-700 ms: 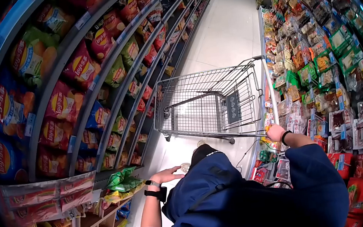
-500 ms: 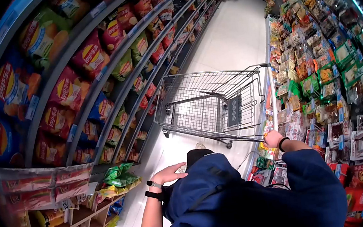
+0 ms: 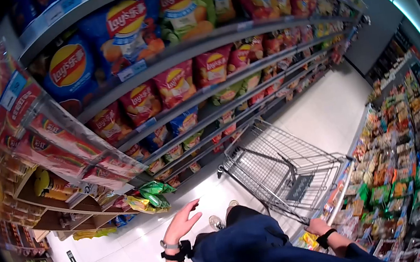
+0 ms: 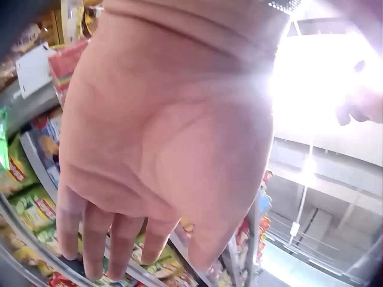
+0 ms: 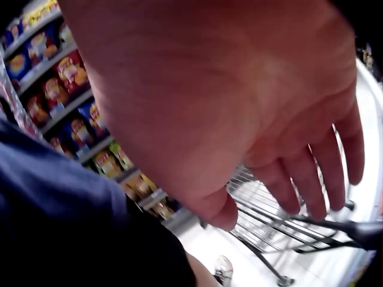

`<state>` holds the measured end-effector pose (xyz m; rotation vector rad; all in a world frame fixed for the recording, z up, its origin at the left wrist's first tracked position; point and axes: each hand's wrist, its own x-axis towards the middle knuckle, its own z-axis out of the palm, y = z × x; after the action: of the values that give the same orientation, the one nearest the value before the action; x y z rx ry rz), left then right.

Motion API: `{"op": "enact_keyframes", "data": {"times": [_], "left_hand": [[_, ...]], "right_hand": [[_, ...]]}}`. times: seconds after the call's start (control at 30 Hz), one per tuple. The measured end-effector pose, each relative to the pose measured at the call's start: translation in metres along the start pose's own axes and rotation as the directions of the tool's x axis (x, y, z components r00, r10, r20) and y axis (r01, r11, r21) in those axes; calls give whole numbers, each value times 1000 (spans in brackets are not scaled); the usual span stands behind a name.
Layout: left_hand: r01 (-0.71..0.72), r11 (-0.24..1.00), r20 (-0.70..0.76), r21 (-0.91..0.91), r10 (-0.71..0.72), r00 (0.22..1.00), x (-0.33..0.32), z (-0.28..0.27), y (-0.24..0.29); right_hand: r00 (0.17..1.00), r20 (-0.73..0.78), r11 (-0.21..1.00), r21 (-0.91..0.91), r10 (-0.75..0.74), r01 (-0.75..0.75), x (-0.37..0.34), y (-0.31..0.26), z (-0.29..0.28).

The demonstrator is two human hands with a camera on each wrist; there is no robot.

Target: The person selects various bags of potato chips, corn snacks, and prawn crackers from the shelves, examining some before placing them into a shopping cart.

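The cart (image 3: 299,188) is standing on the pale floor (image 3: 131,256) between the chip shelves (image 3: 179,52) and the snack rack (image 3: 380,194), its handle (image 3: 342,190) lying on the rack side. The right hand (image 3: 316,227) is resting at or just beside the handle's near end, fingers extending almost straight in the wrist view; whether it is touching the cart, one cannot tell. The left hand (image 3: 180,223) is hovering wide, holding nothing, fingers pointing toward the shelves, near a green bag (image 3: 155,189). A watch (image 3: 169,246) is circling its wrist.
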<state>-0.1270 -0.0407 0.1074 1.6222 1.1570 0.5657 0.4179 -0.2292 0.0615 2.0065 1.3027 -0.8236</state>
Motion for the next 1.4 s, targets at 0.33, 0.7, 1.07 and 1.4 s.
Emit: {"op": "enact_keyframes", "data": {"times": [0.33,0.7,1.07,1.4], "left_hand": [[-110,987,-257,116,137,957,-1,-84,90],[-383,835,-640,396,549,537,43,-177,206],[-198,840,-788,506,543,289,170,-246,258],[-492,810,-865,320,462,197,148,-186,235]], "right_hand": [[538,-273,179,745,-797,643,-1,-259,-238],[-154,-741,-527,300,-654,795,-96,-404,-487],[-205,-917,-369,-69,-343,927,-100,-492,-595],[-751,-653,-542,-596,-103,593,-92,-446,-539]]}}
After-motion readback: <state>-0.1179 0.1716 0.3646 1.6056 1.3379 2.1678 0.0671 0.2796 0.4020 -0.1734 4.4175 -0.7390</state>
